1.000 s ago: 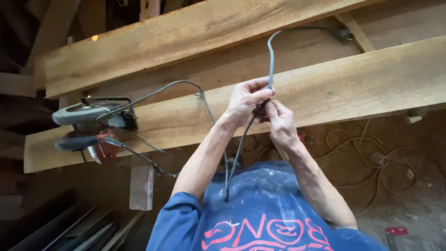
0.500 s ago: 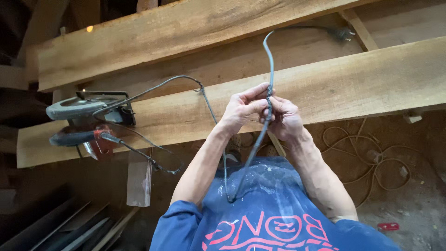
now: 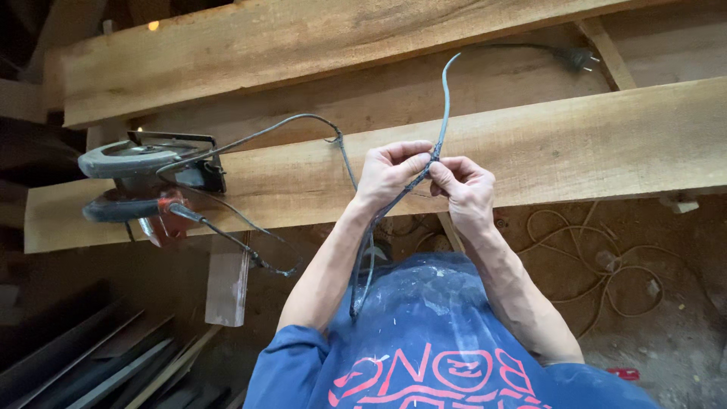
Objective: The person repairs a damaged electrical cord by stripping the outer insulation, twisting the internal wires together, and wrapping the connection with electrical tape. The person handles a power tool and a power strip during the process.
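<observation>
Both hands meet over the near wooden plank [image 3: 606, 140], pinching a grey electric cable [image 3: 443, 98] between them. My left hand [image 3: 390, 173] grips it with fingers curled. My right hand [image 3: 463, 185] pinches the same spot from the other side. From the hands the cable rises over the far plank [image 3: 303, 38] to a dark plug [image 3: 579, 57]. Its lower, darker part [image 3: 362, 280] hangs past my left forearm toward my blue shirt. Another strand [image 3: 265, 136] runs left to a circular saw [image 3: 148, 182] lying on the near plank's left end.
A short wooden offcut [image 3: 227, 280] stands below the saw. Dark metal strips [image 3: 98, 363] lie at lower left. Loose thin wire [image 3: 598, 265] is coiled on the dirt floor at right, and a small red object [image 3: 621, 373] lies near it.
My hands have closed together on the cable and shifted slightly right over the plank. The hanging lower end has swung a little.
</observation>
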